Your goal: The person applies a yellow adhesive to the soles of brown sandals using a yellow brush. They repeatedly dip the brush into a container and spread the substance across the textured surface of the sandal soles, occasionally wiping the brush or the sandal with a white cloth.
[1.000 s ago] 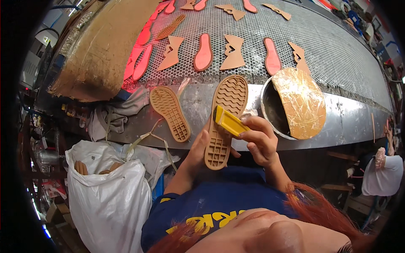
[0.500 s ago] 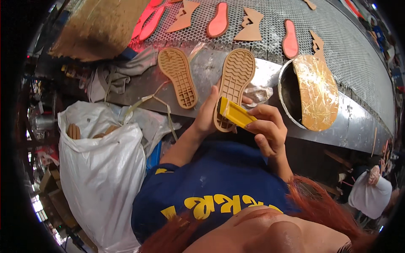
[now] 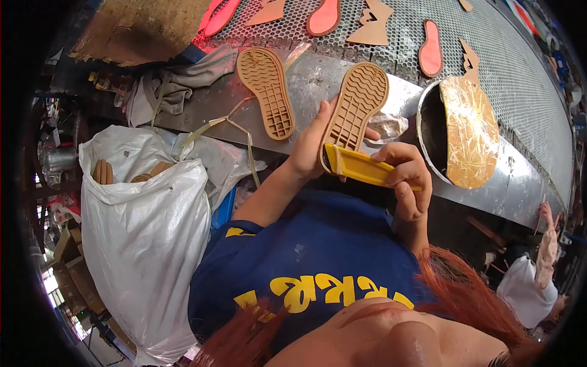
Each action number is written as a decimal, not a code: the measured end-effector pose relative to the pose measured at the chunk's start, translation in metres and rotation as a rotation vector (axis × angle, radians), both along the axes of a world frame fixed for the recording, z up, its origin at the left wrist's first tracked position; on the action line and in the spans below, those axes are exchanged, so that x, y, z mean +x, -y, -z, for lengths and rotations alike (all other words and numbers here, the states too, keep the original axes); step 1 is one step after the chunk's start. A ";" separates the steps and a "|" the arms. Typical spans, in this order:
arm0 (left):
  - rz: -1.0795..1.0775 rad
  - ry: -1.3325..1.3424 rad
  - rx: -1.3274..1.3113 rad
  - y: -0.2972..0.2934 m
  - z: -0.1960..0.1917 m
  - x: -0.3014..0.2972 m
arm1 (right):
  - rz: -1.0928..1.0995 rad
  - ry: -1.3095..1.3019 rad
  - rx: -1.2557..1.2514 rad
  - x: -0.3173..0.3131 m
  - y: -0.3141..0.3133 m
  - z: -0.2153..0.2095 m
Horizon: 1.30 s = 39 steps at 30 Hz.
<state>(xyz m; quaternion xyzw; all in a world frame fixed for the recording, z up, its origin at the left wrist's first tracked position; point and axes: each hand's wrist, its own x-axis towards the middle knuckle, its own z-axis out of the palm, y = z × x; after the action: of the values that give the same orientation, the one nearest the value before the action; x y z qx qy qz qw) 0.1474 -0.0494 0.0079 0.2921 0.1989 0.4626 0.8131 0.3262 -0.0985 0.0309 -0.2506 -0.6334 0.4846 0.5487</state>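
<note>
A tan rubber shoe sole, tread side up, is gripped along its edge by my left hand, its fingers partly hidden beneath. My right hand pinches a flat yellow plastic tool whose pale-edged end lies over the heel of that sole. Whether the tool presses on the heel or only hovers there I cannot tell. Left of my hands, a second tan sole lies tread up on the metal ledge. A round pot on the right is half covered by a shiny tape-wrapped board.
Red-lit insoles and brown cut-out pieces lie on the perforated conveyor beyond. A white sack with soles inside stands at left. Grey cloth and a cardboard sheet sit further back. Another person is at far right.
The yellow tool has turned to show its long side, its end staying by the heel. My view has shifted slightly. The other person's arm at right has risen.
</note>
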 end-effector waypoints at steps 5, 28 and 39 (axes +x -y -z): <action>0.071 -0.011 -0.026 0.000 -0.008 -0.007 | -0.110 -0.162 -0.066 0.000 -0.010 0.002; -0.352 0.075 0.263 0.000 -0.006 0.001 | 1.123 1.026 0.041 0.062 -0.021 0.028; -0.499 -0.179 0.629 0.006 0.009 0.005 | 0.987 0.536 0.101 0.040 -0.011 0.026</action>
<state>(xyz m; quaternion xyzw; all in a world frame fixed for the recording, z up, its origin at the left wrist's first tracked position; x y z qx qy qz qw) 0.1526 -0.0554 -0.0007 0.5082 0.1823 0.6567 0.5265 0.3666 -0.0873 0.0047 -0.6049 -0.5807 0.0592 0.5417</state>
